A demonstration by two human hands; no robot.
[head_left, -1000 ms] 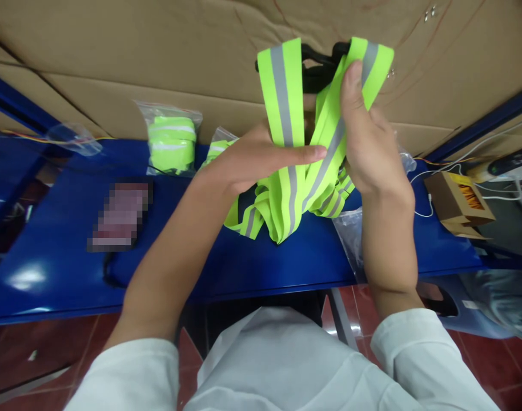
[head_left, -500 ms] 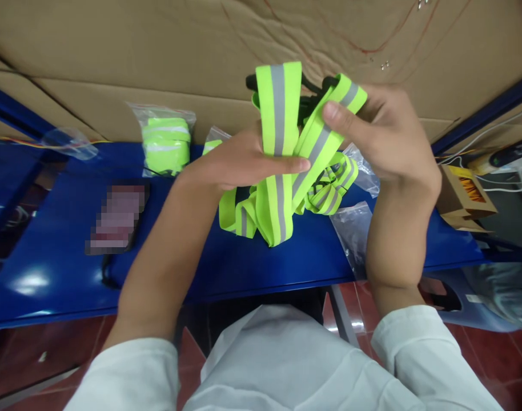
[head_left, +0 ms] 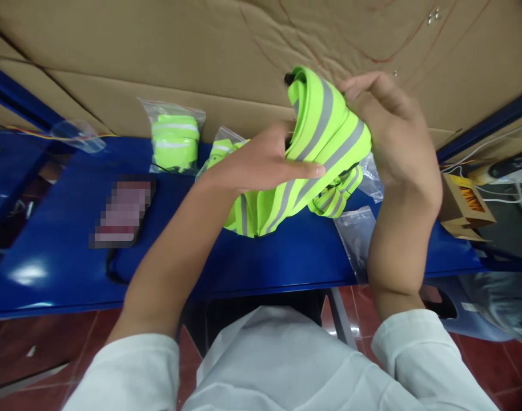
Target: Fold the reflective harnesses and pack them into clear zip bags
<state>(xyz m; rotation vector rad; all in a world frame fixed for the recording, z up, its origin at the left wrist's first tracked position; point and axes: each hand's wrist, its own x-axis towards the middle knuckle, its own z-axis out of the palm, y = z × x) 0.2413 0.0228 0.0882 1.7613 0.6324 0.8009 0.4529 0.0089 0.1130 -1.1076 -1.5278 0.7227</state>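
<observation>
A neon-yellow reflective strap vest [head_left: 318,137] with grey stripes is held up above the blue shelf [head_left: 64,257]. My left hand [head_left: 261,162] grips its folded bands from the left, fingers laid across them. My right hand [head_left: 393,128] closes over the top right of the bundle, folding the bands down. The loose lower ends hang onto the shelf. A black buckle peeks out at the top.
A bagged folded vest [head_left: 174,142] stands at the back of the shelf, another bag [head_left: 220,151] behind my left hand. An empty clear bag [head_left: 355,234] lies under my right wrist. A blurred-out flat item [head_left: 121,214] lies left. A small cardboard box [head_left: 460,202] and cables sit right. Cardboard [head_left: 158,57] lines the back.
The upright bands have been folded over and down into a tighter bundle. My right hand moved from pinching the right band to covering the bundle's top.
</observation>
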